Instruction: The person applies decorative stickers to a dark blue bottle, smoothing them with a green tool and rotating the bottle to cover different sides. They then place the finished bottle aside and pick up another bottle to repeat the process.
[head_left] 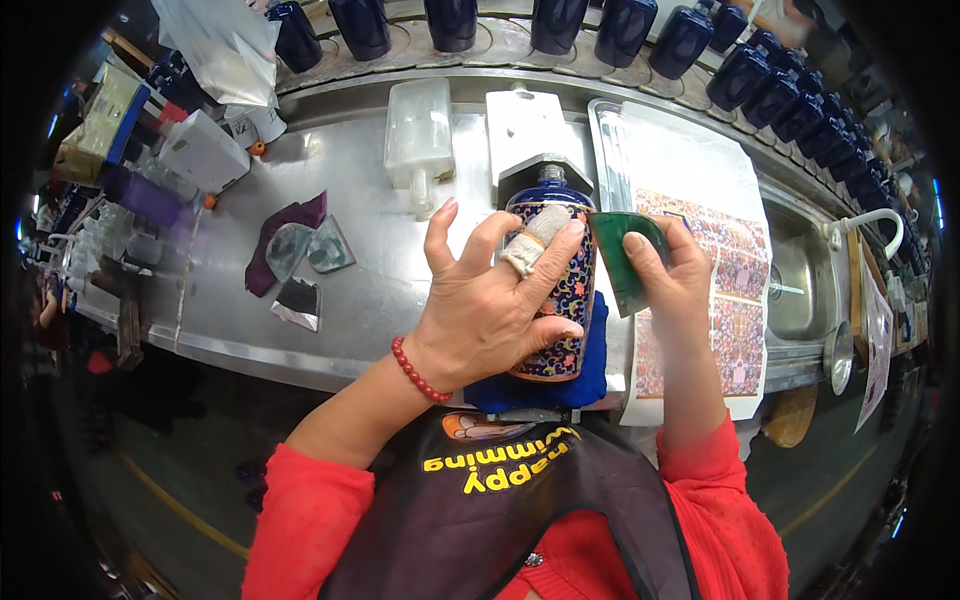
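A dark blue bottle (578, 290) with a floral pattern in orange and gold lies in front of me, its threaded neck away from me. My left hand (480, 310) rests on the bottle with fingers stretched and spread. A whitish cloth cover, banded at its base, wraps one of its fingers, and the thumb touches the bottle's lower part. Just right of the bottle, my right hand (682, 275) pinches a flat, translucent green scraper (618, 265) between thumb and fingers. Beneath the bottle is a folded blue cloth (600, 345).
Printed floral sheets (735, 340) lie on the right, beside a sink (805, 280). A clear bottle (420, 135) lies at the back. Purple cloth (272, 250) and small clear pieces (330, 245) sit at left. Blue bottles (452, 25) line a conveyor (505, 50) along the far side.
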